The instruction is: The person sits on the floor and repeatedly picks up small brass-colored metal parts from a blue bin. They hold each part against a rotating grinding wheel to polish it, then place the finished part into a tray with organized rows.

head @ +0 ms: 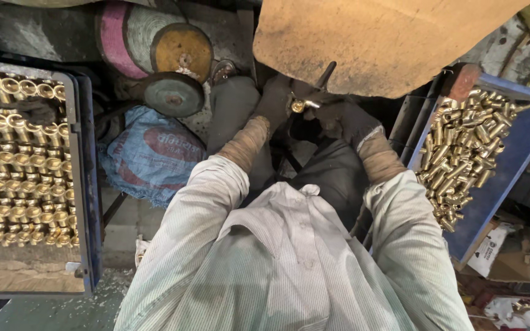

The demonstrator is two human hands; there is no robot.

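Observation:
Both my hands wear dark, grimy gloves. They meet just below a large brown cardboard sheet [375, 43]. My left hand [275, 100] and my right hand [345, 119] together grip a small shiny brass fitting [299, 105] between them. A thin dark rod [325, 75] rises from beside the fitting toward the cardboard. My forearms show tan cuffs and striped pale shirt sleeves.
A blue crate [87, 184] on the left holds several brass fittings set in neat rows. A blue tray [510, 165] on the right holds a loose heap of brass parts. Buffing wheels [176, 52] and a blue woven sack [154, 153] lie ahead on the left.

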